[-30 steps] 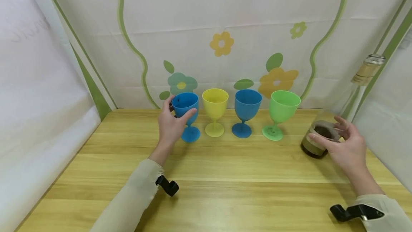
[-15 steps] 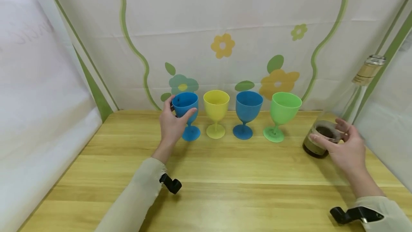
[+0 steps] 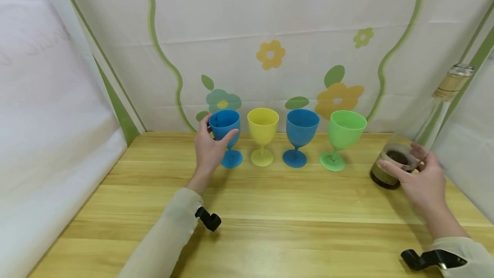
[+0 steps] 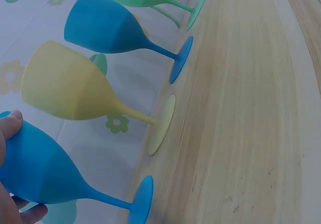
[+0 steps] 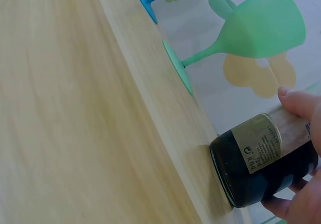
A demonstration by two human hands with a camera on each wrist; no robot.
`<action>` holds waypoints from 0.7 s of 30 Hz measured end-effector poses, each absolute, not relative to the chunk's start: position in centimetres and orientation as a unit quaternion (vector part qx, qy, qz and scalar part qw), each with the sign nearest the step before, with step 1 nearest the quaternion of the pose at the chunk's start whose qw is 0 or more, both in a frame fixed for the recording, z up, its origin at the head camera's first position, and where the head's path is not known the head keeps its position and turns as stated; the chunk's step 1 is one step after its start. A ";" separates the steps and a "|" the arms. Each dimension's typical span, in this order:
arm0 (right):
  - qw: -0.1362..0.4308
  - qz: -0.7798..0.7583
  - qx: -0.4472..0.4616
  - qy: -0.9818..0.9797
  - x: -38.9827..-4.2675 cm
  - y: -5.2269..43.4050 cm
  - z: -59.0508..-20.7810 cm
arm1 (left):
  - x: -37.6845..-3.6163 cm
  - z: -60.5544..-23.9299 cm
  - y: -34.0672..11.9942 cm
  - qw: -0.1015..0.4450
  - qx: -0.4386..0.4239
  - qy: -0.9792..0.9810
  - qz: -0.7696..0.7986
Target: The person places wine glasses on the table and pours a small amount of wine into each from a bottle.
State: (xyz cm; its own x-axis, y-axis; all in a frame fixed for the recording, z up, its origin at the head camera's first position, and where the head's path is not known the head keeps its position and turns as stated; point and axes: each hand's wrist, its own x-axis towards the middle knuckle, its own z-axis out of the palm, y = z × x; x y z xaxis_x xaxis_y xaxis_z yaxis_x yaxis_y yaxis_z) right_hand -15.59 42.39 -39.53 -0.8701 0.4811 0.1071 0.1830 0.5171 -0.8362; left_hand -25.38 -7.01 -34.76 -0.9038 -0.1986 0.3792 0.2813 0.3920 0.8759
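In the head view my left hand (image 3: 208,153) holds the bowl of a blue goblet (image 3: 225,130), thumb on the near side and fingers behind. That goblet stands upright at the left end of a row. To its right come a yellow goblet (image 3: 263,128), a second blue goblet (image 3: 302,128) and a green goblet (image 3: 346,131). At the far right my right hand (image 3: 426,183) grips the lower body of a clear glass bottle (image 3: 447,89) with dark liquid in the bottom. The right wrist view shows the bottle's label (image 5: 260,143) and its base at the tabletop.
The goblets stand near the back edge of a wooden table (image 3: 270,213). Close behind hangs a white curtain (image 3: 216,12) printed with flowers, and white cloth (image 3: 46,119) closes in the left side. Another white sheet hangs right of the bottle.
The blue goblet in my left hand has shifted slightly toward the back of the table. Both grips stay the same, and the head view has turned a little left.
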 end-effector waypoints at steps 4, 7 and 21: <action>0.164 0.454 -0.197 -0.853 -15.5 41.9 -39.5 | -25.2 -34.7 -7.3 0.216 -0.024 -0.807 -0.550; 0.165 0.457 -0.193 -0.852 -15.7 41.4 -39.5 | -25.0 -34.7 -7.6 0.216 -0.022 -0.810 -0.544; 0.162 0.470 -0.201 -0.844 -15.2 41.9 -38.4 | -24.3 -34.4 -7.5 0.220 -0.035 -0.823 -0.522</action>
